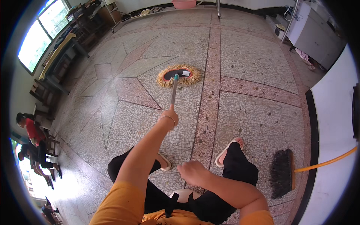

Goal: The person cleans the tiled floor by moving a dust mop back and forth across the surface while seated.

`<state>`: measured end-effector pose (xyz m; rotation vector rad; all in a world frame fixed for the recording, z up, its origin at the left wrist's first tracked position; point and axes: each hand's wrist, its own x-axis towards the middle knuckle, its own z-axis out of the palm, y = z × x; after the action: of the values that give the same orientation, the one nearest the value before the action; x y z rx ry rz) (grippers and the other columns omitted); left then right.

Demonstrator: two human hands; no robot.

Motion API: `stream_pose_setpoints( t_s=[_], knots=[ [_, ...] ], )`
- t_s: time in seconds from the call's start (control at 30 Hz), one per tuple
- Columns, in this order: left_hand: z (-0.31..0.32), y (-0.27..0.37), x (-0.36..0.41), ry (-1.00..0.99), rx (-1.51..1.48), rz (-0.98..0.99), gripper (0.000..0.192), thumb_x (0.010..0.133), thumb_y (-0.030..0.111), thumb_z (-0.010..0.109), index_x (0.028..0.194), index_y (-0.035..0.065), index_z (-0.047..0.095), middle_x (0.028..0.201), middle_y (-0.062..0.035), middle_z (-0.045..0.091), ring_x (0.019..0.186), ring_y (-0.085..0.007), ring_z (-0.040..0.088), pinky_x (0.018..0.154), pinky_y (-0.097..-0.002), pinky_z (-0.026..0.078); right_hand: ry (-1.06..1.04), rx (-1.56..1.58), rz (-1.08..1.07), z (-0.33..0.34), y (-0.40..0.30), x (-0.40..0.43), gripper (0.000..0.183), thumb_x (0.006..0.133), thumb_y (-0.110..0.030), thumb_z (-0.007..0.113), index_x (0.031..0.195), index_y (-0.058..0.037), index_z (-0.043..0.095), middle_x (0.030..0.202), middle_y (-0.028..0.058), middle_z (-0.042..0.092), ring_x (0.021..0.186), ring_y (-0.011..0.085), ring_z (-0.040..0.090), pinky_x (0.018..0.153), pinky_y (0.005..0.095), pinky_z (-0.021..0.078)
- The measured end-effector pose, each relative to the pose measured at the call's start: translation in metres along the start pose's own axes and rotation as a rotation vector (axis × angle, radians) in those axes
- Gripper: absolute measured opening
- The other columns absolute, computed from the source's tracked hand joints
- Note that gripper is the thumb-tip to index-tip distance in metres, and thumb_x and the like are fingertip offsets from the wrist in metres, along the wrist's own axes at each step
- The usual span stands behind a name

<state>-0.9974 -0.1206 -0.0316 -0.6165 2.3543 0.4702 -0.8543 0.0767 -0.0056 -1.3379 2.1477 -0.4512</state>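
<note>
My left hand [169, 118] grips the metal handle [173, 94] of a mop and wears a bracelet at the wrist. The mop head [179, 76] lies flat on the terrazzo floor [239, 112] ahead of me. It has a yellowish string fringe around a dark oval centre with a red border and a small white label. Nearer my body, my right hand [194, 173] is curled into a fist, apart from the visible handle. No object shows in it, though its palm side is hidden.
On the right, a broom [282, 173] with dark bristles and a yellow handle stands by a white wall [334, 118]. A grey cabinet [317, 35] is farther off. A long table [57, 56] lines the left side, where people sit on chairs. A pink basin [183, 4] is at the back.
</note>
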Motion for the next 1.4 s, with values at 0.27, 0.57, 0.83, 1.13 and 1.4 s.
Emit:
stream_pose_setpoints(
  t_s=[0.27, 0.57, 0.83, 1.13, 1.4],
  knots=[
    [0.116, -0.11, -0.142, 0.132, 0.098, 0.191, 0.075, 0.081, 0.011, 0.052, 0.141, 0.001, 0.009, 0.087, -0.0288, 0.062, 0.071, -0.0413, 0.063, 0.065, -0.0483, 0.051, 0.043, -0.1, -0.038, -0.008, -0.014, -0.007, 0.017, 0.075, -0.011, 0.059, 0.09, -0.004, 0.059, 0.081, 0.0147, 0.063, 0.078, 0.0307, 0.065, 0.063, 0.0409, 0.0517],
    [0.091, -0.128, -0.301, -0.215, 0.183, 0.009, 0.068, 0.088, 0.026, 0.048, 0.144, 0.0236, 0.01, 0.074, -0.0247, 0.063, 0.067, -0.0412, 0.063, 0.063, -0.0496, 0.051, -0.275, -0.015, -0.207, 0.024, -0.047, -0.018, 0.032, 0.071, -0.027, 0.069, 0.091, -0.0031, 0.061, 0.083, 0.0143, 0.065, 0.083, 0.0307, 0.065, 0.067, 0.0417, 0.0516],
    [0.064, -0.074, -0.119, 0.036, 0.416, 0.244, 0.076, 0.084, 0.014, 0.047, 0.146, 0.0161, 0.003, 0.08, -0.0225, 0.065, 0.075, -0.0404, 0.063, 0.072, -0.0488, 0.048, -0.14, -0.121, -0.172, 0.027, -0.034, -0.008, 0.014, 0.076, -0.014, 0.057, 0.08, -0.007, 0.068, 0.079, 0.0108, 0.068, 0.077, 0.0244, 0.067, 0.061, 0.0374, 0.0522],
    [0.056, 0.033, -0.02, 0.059, 0.169, 0.212, 0.07, 0.087, 0.014, 0.042, 0.147, 0.0154, 0.006, 0.1, -0.0278, 0.061, 0.094, -0.0412, 0.06, 0.082, -0.0472, 0.047, 0.026, -0.062, -0.05, 0.008, -0.014, -0.001, 0.012, 0.077, -0.011, 0.054, 0.084, -0.0041, 0.059, 0.079, 0.0123, 0.064, 0.074, 0.0303, 0.065, 0.061, 0.042, 0.0516],
    [0.144, -0.127, -0.205, 0.146, 0.182, 0.309, 0.068, 0.086, 0.018, 0.048, 0.144, 0.0182, 0.012, 0.067, -0.023, 0.062, 0.061, -0.0403, 0.062, 0.056, -0.0505, 0.049, -0.072, -0.075, -0.077, 0.025, -0.014, -0.017, 0.013, 0.077, -0.011, 0.056, 0.088, -0.0041, 0.059, 0.081, 0.0132, 0.064, 0.079, 0.0295, 0.066, 0.063, 0.0411, 0.0522]
  ],
)
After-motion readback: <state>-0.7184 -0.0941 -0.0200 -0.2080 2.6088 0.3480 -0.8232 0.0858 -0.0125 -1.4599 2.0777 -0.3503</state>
